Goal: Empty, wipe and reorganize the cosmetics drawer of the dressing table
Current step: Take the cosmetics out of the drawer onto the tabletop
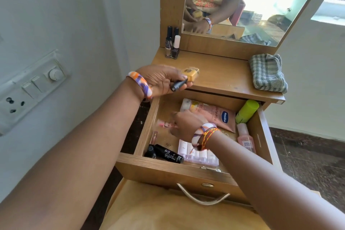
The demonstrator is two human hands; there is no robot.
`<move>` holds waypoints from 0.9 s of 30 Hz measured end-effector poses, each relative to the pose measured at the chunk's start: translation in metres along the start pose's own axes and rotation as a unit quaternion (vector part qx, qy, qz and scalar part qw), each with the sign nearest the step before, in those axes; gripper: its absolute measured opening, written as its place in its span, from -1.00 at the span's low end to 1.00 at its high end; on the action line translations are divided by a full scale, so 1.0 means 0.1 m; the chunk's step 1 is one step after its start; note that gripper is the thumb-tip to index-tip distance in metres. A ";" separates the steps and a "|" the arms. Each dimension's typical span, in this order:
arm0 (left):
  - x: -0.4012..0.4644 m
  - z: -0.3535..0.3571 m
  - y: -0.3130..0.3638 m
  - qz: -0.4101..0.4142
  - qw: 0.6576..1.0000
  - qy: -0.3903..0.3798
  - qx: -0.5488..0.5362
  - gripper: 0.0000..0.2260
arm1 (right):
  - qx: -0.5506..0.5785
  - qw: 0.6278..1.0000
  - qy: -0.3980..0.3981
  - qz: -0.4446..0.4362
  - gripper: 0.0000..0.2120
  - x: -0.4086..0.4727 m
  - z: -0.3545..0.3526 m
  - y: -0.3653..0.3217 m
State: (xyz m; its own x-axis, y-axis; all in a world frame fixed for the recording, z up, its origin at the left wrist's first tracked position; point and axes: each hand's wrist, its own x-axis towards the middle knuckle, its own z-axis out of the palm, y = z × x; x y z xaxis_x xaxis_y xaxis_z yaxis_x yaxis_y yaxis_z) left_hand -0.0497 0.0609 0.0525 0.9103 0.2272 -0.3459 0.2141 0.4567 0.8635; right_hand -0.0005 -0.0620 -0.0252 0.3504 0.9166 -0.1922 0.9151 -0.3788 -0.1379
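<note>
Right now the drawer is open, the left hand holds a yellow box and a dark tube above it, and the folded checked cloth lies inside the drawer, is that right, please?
Not quite: the checked cloth lies on the tabletop under the mirror, not inside the drawer. The head view shows it. The rest stands: the drawer is open, and the left hand holds the yellow box and dark tube.

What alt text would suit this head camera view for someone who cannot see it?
A person's left hand holds a small yellow box and a dark tube above an open drawer of cosmetics, while the right hand reaches inside. A folded checked cloth lies on the tabletop.
</note>
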 end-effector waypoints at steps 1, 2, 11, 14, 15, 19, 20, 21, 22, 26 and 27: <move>0.00 0.01 0.06 0.006 1.000 0.005 0.011 -0.75 | 0.025 1.000 -0.003 0.008 -0.80 -0.01 -0.07 0.04; 0.00 0.03 0.11 0.011 0.999 0.014 0.036 -0.71 | 0.049 0.999 -0.004 0.016 -0.76 -0.02 -0.14 0.09; 0.17 0.06 0.34 0.150 0.920 0.196 0.305 -0.64 | 0.214 0.961 0.141 0.099 -0.81 -0.13 -0.75 0.53; 0.25 0.07 0.36 0.206 0.834 0.272 0.434 -0.64 | 0.302 0.920 0.215 0.129 -0.84 -0.06 -0.82 0.64; 0.27 0.08 0.36 0.215 0.815 0.287 0.455 -0.64 | 0.331 0.905 0.229 0.135 -0.88 -0.02 -0.84 0.66; 0.39 0.09 0.38 0.238 0.777 0.322 0.486 -0.60 | 0.382 0.869 0.263 0.172 -0.88 0.19 -0.85 0.69; 0.42 0.08 0.38 0.239 0.772 0.327 0.489 -0.60 | 0.389 0.862 0.269 0.181 -0.90 0.25 -0.84 0.69; 0.44 0.07 0.37 0.240 0.770 0.332 0.489 -0.61 | 0.390 0.859 0.274 0.188 -0.91 0.32 -0.83 0.68; 0.46 0.06 0.37 0.241 0.769 0.337 0.487 -0.62 | 0.391 0.856 0.278 0.192 -0.86 0.38 -0.81 0.67; 0.54 -0.02 0.32 0.246 0.762 0.371 0.470 -0.68 | 0.391 0.854 0.288 0.185 -0.82 0.59 -0.79 0.59; 0.56 -0.05 0.31 0.244 0.759 0.380 0.468 -0.68 | 0.383 0.859 0.289 0.182 -0.82 0.64 -0.79 0.57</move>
State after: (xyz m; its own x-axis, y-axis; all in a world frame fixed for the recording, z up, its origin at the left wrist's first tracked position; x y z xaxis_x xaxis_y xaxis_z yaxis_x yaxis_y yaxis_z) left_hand 0.0062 0.0924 0.0579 0.5705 0.7664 0.2952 0.3988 -0.5727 0.7162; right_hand 0.0896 -0.0146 0.0314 0.8278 0.5467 0.1263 0.4033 -0.4232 -0.8113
